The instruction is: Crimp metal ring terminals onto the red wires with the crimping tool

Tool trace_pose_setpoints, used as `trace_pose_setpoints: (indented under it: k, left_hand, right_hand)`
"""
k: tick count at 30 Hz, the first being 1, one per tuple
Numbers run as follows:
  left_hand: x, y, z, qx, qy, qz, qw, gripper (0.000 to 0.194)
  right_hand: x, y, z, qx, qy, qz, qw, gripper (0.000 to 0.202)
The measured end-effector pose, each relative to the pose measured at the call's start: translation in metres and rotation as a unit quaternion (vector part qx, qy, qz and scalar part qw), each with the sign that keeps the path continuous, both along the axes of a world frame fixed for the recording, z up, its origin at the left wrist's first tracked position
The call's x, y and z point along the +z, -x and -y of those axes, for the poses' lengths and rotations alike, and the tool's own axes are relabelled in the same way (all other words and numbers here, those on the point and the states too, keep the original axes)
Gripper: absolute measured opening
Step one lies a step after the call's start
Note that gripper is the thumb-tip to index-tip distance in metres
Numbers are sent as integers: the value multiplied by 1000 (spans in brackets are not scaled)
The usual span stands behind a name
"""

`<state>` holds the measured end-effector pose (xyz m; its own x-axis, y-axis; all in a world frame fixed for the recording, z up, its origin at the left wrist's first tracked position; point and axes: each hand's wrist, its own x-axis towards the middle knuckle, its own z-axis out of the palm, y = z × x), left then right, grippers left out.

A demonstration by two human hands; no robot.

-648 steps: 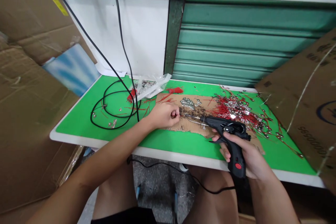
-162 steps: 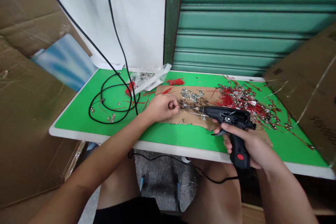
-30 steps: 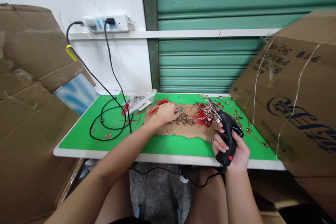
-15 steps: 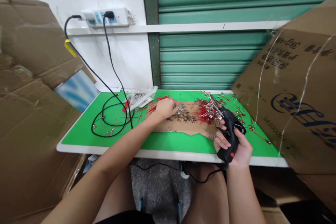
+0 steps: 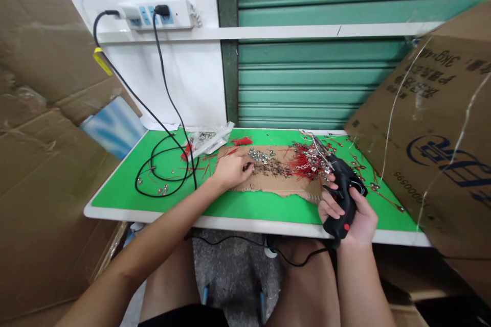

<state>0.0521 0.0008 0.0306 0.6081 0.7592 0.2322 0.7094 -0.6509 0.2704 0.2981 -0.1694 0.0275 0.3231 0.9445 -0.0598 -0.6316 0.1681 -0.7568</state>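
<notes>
My right hand (image 5: 356, 214) is wrapped round the black grip of a soldering gun (image 5: 343, 196), its tip pointing up and away to the left. Near that tip is a heap of red wires with shiny metal ends (image 5: 309, 159). My left hand (image 5: 233, 169) is over the left part of a scorched cardboard piece (image 5: 264, 184), thumb and fingers pinched together. Whatever sits between those fingertips is too small to make out. Just beyond the left hand lies a small pile of silvery metal parts (image 5: 262, 155).
A green-topped table (image 5: 215, 207) carries a clear plastic bag (image 5: 210, 140), a red wire bundle (image 5: 241, 141) and a coiled black cable (image 5: 138, 184). More wired parts lie scattered at the right. Large cardboard boxes (image 5: 433, 112) flank both sides. A power strip (image 5: 176, 14) is on the wall.
My left hand has drawn back from the metal parts, towards me and slightly left, uncovering the pile. The soldering gun stays in my right hand; the view has shifted slightly.
</notes>
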Motion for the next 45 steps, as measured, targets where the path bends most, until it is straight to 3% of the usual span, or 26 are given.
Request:
trace_pose_setpoints:
  k: [6,10,17,24,33,36,39,45]
  left_hand:
    - [-11,0,1,-4,48,30,998,23]
    - [-5,0,-3,7,49,42,998,22]
    - [15,26,-21,153,16,-61,986,29]
    - [-1,35,-25,169,19,-28,985,26]
    - [-7,42,-32,144,-5,51,988,26]
    - [-5,39,-23,88,-39,79,992,21]
    - [-5,34,-11,8,11,68,998,17]
    - [-12,30,-8,-30,76,52,995,18]
  right_hand:
    - [3,3,0,-7,17,34,999,22]
    - [4,3,0,-10,26,26,999,19]
    - [5,5,-2,0,34,29,999,22]
    - [1,2,-10,4,60,34,998,24]
    - [-1,3,-12,29,85,86,992,25]
    - [-2,1,-13,28,95,107,989,26]
    - [-5,1,-14,22,113,127,985,26]
    - [0,14,-17,46,164,178,969,23]
